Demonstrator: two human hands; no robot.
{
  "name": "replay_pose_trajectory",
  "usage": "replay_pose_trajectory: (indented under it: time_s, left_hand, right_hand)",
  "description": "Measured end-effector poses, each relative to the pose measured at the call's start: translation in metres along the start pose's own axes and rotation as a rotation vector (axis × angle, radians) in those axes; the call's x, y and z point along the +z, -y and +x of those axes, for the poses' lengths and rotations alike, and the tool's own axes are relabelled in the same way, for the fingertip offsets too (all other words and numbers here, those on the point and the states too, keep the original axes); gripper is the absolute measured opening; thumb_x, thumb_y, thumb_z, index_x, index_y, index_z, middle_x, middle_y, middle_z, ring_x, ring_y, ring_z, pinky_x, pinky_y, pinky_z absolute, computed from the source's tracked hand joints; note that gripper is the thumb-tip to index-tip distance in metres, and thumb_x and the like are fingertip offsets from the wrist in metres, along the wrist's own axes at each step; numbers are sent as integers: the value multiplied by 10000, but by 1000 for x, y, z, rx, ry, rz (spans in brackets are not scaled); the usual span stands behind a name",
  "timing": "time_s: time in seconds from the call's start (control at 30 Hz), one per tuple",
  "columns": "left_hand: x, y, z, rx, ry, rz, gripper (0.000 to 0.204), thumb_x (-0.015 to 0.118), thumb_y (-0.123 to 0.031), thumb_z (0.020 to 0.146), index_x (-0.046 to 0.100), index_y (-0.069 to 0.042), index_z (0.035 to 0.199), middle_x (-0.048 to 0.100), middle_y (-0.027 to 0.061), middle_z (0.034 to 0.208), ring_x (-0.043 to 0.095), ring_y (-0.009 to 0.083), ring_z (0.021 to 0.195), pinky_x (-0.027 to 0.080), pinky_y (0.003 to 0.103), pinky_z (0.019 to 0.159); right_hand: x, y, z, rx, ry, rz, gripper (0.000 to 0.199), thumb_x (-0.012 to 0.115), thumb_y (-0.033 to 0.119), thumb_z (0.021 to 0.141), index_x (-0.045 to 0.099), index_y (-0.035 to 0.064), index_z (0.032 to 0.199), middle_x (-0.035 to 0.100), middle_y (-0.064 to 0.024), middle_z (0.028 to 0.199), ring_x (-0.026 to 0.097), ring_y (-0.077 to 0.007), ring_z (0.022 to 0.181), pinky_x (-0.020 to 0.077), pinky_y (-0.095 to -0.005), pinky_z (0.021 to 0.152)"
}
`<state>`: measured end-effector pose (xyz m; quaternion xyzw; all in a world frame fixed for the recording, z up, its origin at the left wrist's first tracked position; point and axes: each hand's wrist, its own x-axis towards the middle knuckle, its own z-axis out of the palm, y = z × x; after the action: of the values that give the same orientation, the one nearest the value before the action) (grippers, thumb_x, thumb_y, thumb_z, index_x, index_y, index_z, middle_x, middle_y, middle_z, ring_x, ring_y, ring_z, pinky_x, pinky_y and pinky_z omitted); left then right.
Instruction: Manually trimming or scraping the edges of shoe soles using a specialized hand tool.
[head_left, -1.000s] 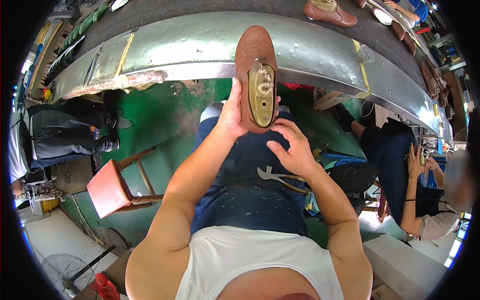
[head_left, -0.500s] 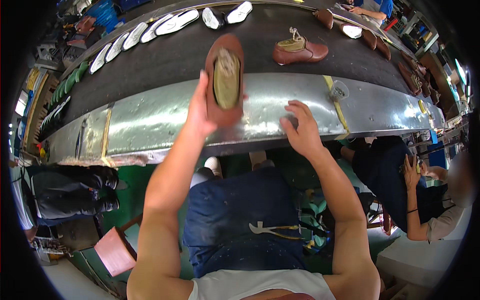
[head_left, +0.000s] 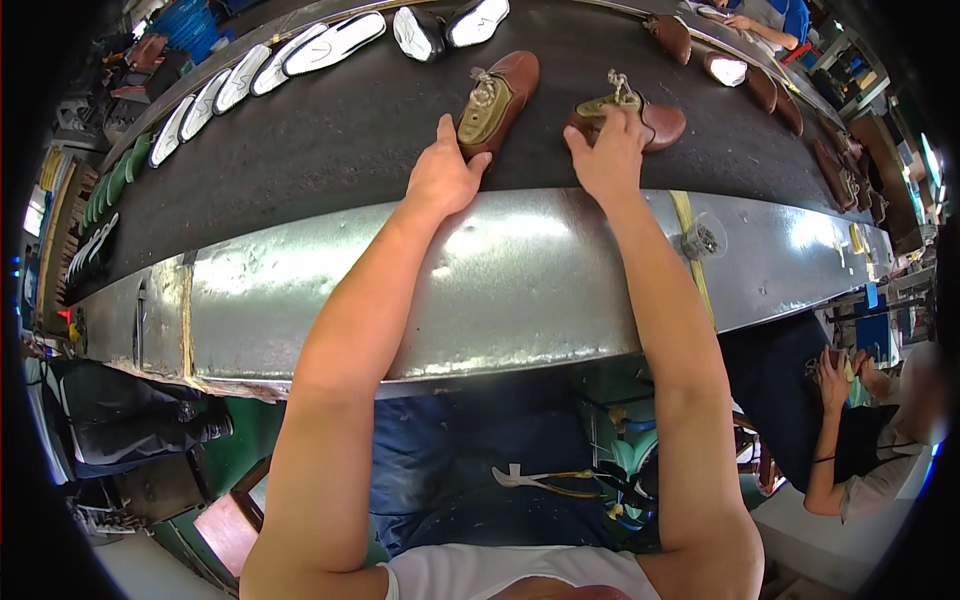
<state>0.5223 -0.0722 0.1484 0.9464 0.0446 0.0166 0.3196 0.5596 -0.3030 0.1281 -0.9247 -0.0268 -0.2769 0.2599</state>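
Observation:
A brown leather shoe (head_left: 518, 80) rests on the dark belt, with an olive shoe last (head_left: 482, 118) and string inside it. My left hand (head_left: 442, 175) is closed about its heel, fingers on one side and thumb on the other. To the right lies a second brown shoe (head_left: 664, 124), toe pointing right, also with a last and a loop of string (head_left: 622, 85). My right hand (head_left: 608, 165) grips its heel end, thumb at the near left and fingertips over the last. Lasting pincers (head_left: 545, 478) lie across the dark blue apron on my lap.
A metal ledge (head_left: 420, 290) edges the belt. On it stands a clear cup of small bits (head_left: 705, 238). White soles (head_left: 335, 42) line the far left, and more brown shoes (head_left: 775, 90) the right. A co-worker (head_left: 850, 430) sits at right, hands busy.
My left hand has set the shoe down on the belt from above the ledge. My right hand has reached forward from over the ledge and taken hold of the second shoe.

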Motion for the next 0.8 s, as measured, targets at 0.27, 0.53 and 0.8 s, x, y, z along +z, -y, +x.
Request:
replay_pose_trajectory:
  time_s: [0.27, 0.53, 0.8]
  left_hand:
    - [-1, 9, 4, -4, -9, -185, 929, 759, -235, 853, 206, 85, 1528, 580, 255, 1365, 569, 378, 1266, 443, 397, 1082]
    - [23, 36, 23, 110, -233, -529, 821, 751, -242, 852, 328, 46, 1494, 530, 234, 1425, 567, 348, 1271, 478, 393, 1040]
    - [-25, 32, 4, 8, 466, -1627, 1189, 557, -799, 823, 9, -74, 1589, 491, 193, 1449, 593, 338, 1193, 529, 454, 945]
  right_hand:
    - [45, -11, 55, 675, -67, 112, 1279, 857, 473, 665, 29, 82, 1557, 26, -330, 1580, 47, -525, 1472, 294, -668, 1123]
    - [17, -30, 41, 423, -365, 994, 746, 661, 118, 794, 321, 63, 1456, 584, -117, 1083, 637, -206, 890, 555, -353, 736]
    - [-31, 103, -4, 139, 142, 1471, 847, 637, 32, 721, 315, 64, 1504, 531, -133, 1317, 569, -255, 1183, 478, -354, 1000]
